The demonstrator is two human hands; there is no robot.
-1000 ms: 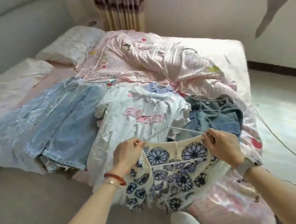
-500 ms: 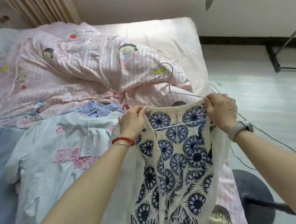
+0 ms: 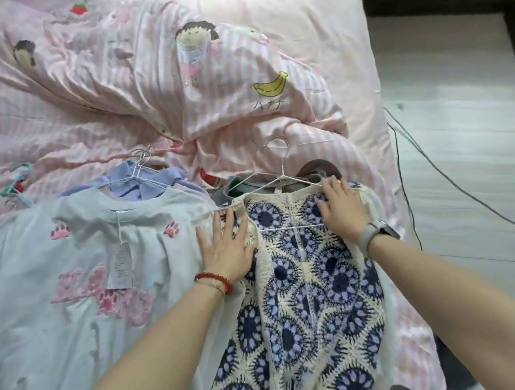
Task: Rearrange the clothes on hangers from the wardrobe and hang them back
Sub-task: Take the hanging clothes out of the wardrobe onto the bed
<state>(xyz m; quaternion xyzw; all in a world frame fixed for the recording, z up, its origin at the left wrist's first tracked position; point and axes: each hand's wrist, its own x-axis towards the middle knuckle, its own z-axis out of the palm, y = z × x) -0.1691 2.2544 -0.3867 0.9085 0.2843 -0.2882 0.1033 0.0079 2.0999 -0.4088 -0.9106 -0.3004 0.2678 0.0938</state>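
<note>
Pink bedding [image 3: 280, 19] fills the upper frame, with pale floor [image 3: 465, 143] down the right edge. Your crochet top [image 3: 309, 287], cream with navy and lilac circles, lies flat at lower centre on its wire hanger [image 3: 282, 176], whose hook points toward the top of the frame. Your left hand [image 3: 226, 248] lies spread and flat on the top's left shoulder, a red bead bracelet [image 3: 215, 279] at the wrist. Your right hand [image 3: 341, 208] presses flat on the right shoulder, fingertips touching the hanger's arm; a grey watch [image 3: 376, 233] sits on that wrist. Just left lies a pale shirt [image 3: 69, 276] with pink paw prints and a hanging paper tag [image 3: 119, 268], its print too small to read. Above it, a blue shirt [image 3: 142, 184] rests on another wire hanger. On the striped duvet [image 3: 113, 83] at upper centre, Japanese characters reading ハナナ sit under a yellow banana [image 3: 272, 85]. A dark cable [image 3: 435, 162] crosses the floor.
</note>
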